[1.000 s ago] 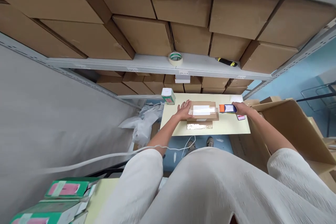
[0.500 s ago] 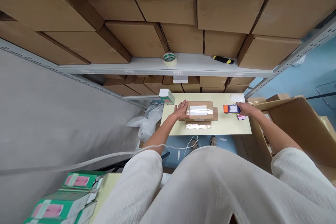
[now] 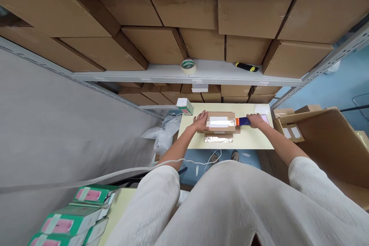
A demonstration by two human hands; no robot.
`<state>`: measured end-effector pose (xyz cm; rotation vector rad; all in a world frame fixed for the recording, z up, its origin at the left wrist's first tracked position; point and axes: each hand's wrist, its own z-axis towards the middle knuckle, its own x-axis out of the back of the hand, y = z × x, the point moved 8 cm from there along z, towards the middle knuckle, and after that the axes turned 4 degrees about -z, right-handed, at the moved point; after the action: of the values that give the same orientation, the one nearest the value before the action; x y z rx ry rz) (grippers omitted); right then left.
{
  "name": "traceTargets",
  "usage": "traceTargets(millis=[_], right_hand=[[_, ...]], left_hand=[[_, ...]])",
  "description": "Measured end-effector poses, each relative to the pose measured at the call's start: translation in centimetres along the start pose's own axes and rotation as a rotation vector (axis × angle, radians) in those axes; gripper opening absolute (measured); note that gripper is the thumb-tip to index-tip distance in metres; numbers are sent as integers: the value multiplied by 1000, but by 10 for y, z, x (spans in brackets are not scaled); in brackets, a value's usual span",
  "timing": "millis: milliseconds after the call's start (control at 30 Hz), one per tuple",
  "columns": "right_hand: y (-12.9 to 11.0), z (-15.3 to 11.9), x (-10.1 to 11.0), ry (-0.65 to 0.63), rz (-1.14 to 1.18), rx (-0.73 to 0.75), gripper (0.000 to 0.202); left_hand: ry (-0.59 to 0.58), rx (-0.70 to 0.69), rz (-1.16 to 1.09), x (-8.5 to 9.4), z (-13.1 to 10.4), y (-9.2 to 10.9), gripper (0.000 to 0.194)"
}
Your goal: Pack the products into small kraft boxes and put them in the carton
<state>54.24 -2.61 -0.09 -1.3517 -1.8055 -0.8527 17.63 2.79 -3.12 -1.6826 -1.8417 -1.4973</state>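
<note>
On the pale yellow table, a small cardboard box point(image 3: 220, 126) lies flat with a white label and shiny clear tape across its top. My left hand point(image 3: 200, 121) grips the box's left end, fingers at its far side and thumb near the front. My right hand point(image 3: 255, 120) is closed around a dark blue and orange tape dispenser point(image 3: 244, 121). The dispenser's orange end meets the right end of the box. Beneath and beside my right hand, a phone point(image 3: 265, 118) is partly covered.
A green and white carton point(image 3: 185, 106) stands at the table's point(image 3: 191, 142) back left corner. Above, a shelf holds cardboard boxes, a tape roll point(image 3: 188, 67) and a box cutter point(image 3: 246, 67). A large open carton point(image 3: 331, 142) stands right; a white cable point(image 3: 129, 169) crosses left.
My right hand has moved left with the tape dispenser, bringing it from the table's right side to the box's right end. My left hand stays on the box.
</note>
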Motion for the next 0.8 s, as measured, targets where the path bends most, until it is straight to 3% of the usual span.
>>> traceTargets(millis=[167, 500, 700, 800], right_hand=[[-11, 16, 10, -4, 37, -17, 52], [-15, 42, 22, -106, 98, -79, 37], [-46, 43, 19, -42, -17, -68, 41], [-44, 35, 5, -115, 15, -98, 45]], left_hand=[[12, -21, -24, 0, -1, 4, 135], [23, -44, -31, -2, -1, 4, 134], [-3, -28, -12, 0, -5, 8, 135], [-24, -17, 18, 0, -8, 9, 135]])
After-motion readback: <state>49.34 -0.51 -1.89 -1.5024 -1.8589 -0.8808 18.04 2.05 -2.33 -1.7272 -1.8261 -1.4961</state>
